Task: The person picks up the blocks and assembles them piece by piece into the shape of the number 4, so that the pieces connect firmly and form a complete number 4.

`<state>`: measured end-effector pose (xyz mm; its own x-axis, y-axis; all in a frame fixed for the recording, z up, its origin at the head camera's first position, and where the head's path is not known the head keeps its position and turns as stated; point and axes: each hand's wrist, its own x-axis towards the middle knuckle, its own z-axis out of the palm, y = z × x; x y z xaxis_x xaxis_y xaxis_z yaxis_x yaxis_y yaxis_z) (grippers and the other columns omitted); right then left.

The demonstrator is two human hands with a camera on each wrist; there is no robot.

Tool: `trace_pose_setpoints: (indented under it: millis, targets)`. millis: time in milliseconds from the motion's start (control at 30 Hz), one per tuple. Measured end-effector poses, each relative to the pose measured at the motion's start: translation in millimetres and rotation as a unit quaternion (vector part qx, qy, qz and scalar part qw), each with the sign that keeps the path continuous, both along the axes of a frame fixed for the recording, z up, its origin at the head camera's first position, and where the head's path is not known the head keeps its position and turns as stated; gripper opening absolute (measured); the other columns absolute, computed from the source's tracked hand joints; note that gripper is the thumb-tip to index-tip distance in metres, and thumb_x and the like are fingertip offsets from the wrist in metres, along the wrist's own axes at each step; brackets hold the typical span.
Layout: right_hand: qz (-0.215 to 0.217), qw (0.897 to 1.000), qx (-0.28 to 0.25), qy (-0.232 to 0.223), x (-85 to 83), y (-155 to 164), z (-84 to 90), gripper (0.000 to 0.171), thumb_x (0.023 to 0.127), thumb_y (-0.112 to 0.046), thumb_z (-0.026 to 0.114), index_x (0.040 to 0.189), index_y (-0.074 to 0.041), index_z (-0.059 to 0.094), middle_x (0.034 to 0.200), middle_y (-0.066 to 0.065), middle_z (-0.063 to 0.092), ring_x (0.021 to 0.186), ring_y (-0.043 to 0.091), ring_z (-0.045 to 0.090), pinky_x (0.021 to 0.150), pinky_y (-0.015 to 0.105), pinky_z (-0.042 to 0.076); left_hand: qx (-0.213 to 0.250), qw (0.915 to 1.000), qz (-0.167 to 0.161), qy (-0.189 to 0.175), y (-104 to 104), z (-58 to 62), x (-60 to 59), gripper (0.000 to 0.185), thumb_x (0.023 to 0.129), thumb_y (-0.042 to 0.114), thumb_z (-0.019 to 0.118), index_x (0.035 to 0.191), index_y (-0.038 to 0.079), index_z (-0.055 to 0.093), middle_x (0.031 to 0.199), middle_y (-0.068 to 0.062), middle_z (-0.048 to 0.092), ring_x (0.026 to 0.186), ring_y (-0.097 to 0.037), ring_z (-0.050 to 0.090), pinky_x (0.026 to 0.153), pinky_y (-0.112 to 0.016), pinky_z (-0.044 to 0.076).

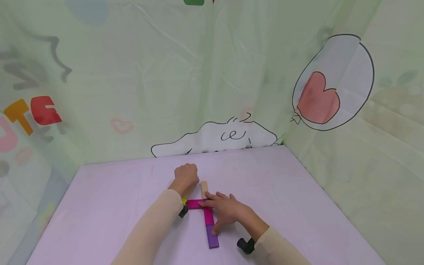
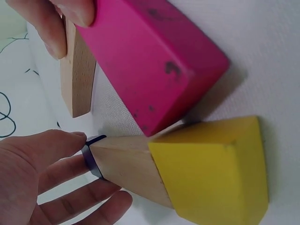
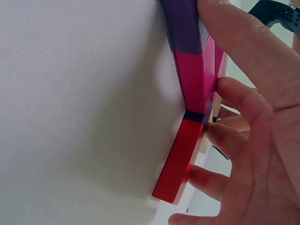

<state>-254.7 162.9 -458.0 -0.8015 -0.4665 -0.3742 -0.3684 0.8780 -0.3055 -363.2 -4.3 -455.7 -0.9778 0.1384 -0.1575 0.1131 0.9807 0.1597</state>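
Flat coloured blocks lie in a cross on the lilac table (image 1: 116, 206). A purple block (image 1: 212, 237) and a magenta block (image 1: 208, 216) run toward me; another magenta block (image 1: 194, 204) lies crosswise, next to a yellow block (image 1: 183, 201) and a wooden block (image 1: 204, 188). My right hand (image 1: 225, 209) lies flat on them, fingers (image 3: 243, 117) straight against the purple block (image 3: 185, 23), magenta block (image 3: 194, 79) and a red block (image 3: 180, 164). My left hand (image 1: 185, 176) is curled behind the cross. Its thumb and fingers (image 2: 56, 173) pinch a dark blue block (image 2: 93, 157) at the end of a wooden block (image 2: 126, 168) beside the yellow block (image 2: 215, 168).
Pale green printed cloth walls (image 1: 212, 92) close in the table at the back and on both sides. Bare tabletop lies to the left and right of the blocks. A black wrist camera (image 1: 246, 246) sits on my right sleeve.
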Motion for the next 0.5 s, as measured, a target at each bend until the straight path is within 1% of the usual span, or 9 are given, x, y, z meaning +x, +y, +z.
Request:
trace_pose_setpoints:
  millis: [167,267,400,500]
  targets:
    - [0.003,1.000,0.001,0.001,0.3,0.8,-0.5,0.092,0.069,-0.043,0.095,0.150,-0.044,0.051,0.171,-0.003,0.029,0.156,0.041,0.026,0.117,0.077,0.022,-0.007,1.0000,0.004,-0.003,1.0,-1.8,-0.2,0.031,0.091,0.030,0.077,0.112,0.008,0.074,0.091,-0.006,0.073,0.076,-0.021,0.062,0.083,-0.043,0.061]
    - [0.005,1.000,0.003,0.004,0.1,1.1,-0.6,0.092,0.069,-0.043,0.094,0.150,-0.045,0.051,0.171,-0.003,0.030,0.156,0.041,0.026,0.117,0.077,0.022,0.001,0.9999,0.012,-0.001,0.8,-0.8,1.8,0.033,0.091,0.030,0.076,0.115,0.008,0.073,0.094,-0.007,0.073,0.077,-0.022,0.062,0.085,-0.044,0.060]
    - [0.005,1.000,0.007,0.007,0.1,0.1,0.3,0.091,0.069,-0.044,0.094,0.149,-0.045,0.052,0.170,-0.003,0.031,0.156,0.041,0.026,0.117,0.077,0.021,0.020,0.9995,0.023,0.008,-2.7,-3.2,2.7,0.038,0.097,0.037,0.067,0.122,0.009,0.071,0.099,-0.009,0.072,0.079,-0.024,0.062,0.088,-0.046,0.058]
    - [0.002,1.000,0.009,0.006,0.8,-0.8,1.9,0.090,0.069,-0.044,0.094,0.149,-0.044,0.052,0.170,-0.003,0.031,0.156,0.041,0.026,0.118,0.077,0.020,0.044,0.9986,0.026,0.018,-7.0,-5.8,4.3,0.045,0.101,0.044,0.058,0.128,0.010,0.068,0.106,-0.010,0.073,0.085,-0.026,0.064,0.091,-0.048,0.057]
